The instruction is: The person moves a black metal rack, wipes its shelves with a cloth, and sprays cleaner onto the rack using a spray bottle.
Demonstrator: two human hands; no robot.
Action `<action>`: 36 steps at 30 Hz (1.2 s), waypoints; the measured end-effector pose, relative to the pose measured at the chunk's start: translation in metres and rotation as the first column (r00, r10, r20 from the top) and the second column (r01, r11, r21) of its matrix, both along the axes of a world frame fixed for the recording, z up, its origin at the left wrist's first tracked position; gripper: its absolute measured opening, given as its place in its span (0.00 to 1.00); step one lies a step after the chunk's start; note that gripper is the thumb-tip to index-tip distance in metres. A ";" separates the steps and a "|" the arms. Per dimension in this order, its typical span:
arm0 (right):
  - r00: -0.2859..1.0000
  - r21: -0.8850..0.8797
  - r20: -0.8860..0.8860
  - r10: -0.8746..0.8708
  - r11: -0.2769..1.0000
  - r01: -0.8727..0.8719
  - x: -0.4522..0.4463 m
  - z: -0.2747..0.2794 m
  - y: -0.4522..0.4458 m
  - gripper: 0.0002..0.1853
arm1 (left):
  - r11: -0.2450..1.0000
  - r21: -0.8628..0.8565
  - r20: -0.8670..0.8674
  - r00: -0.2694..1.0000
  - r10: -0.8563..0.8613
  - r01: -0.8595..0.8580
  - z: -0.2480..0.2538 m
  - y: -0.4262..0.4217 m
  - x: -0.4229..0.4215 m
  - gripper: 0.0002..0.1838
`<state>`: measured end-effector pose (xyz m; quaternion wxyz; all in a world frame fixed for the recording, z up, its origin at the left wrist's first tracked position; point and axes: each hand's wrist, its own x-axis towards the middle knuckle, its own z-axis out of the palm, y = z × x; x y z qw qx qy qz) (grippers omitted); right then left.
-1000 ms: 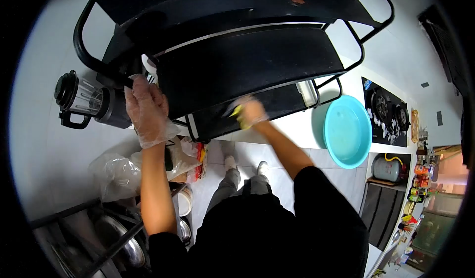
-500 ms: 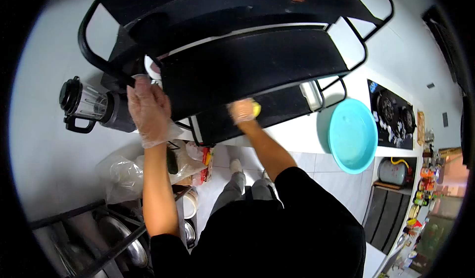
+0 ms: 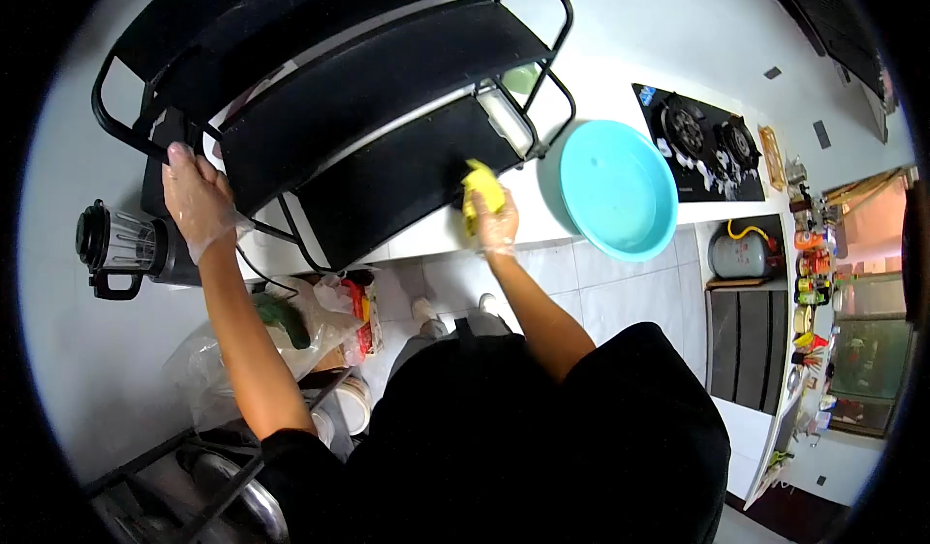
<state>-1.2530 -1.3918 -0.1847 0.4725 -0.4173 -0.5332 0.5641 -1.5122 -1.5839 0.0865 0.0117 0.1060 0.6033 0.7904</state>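
A black tiered rack (image 3: 387, 181) with tubular side frames stands on the white counter. At its left side my left hand (image 3: 197, 200), in a clear plastic glove, is closed round the frame tube. My right hand (image 3: 498, 222), gloved as well, grips a crumpled yellow cloth (image 3: 480, 191) at the front edge of the lowest shelf, toward its right end. To the right of that hand sits a round turquoise basin (image 3: 620, 190) with some water in it. A white tray-like container (image 3: 507, 124) shows behind the shelf's right end.
On the left stands a blender (image 3: 126, 244). Below it hang plastic bags with a dark green vegetable (image 3: 281, 321). A gas stove (image 3: 699, 142) lies beyond the basin, a gas cylinder (image 3: 741, 255) under the counter. Metal pans (image 3: 237, 496) fill a lower-left rack.
My right hand has come out from under the upper shelf to the right end of the lowest shelf, showing more of the cloth. The view has swung right; my left hand stays on the frame.
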 end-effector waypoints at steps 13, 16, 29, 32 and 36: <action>0.841 0.177 0.491 -0.228 0.971 0.160 0.060 -0.059 0.092 0.38 | 0.993 0.091 -0.104 0.992 -0.066 0.075 -0.017 0.051 0.040 0.14; 0.898 -0.009 0.439 -0.003 1.000 0.007 0.053 -0.037 0.100 0.41 | 0.990 0.093 -0.109 0.989 -0.098 0.108 -0.019 0.065 0.052 0.13; 0.550 0.025 0.826 0.125 0.966 -0.258 0.073 -0.046 0.076 0.57 | 0.987 -0.009 -0.127 0.979 -0.158 0.158 -0.017 0.072 0.045 0.15; 0.562 0.024 0.816 0.136 0.963 -0.269 0.074 -0.040 0.069 0.57 | 0.990 0.004 -0.098 0.986 -0.138 0.139 -0.022 0.072 0.042 0.14; 0.579 0.071 0.807 0.121 0.952 -0.299 0.080 -0.044 0.070 0.58 | 0.991 -0.099 -0.188 0.976 -0.111 0.093 -0.025 0.074 0.031 0.19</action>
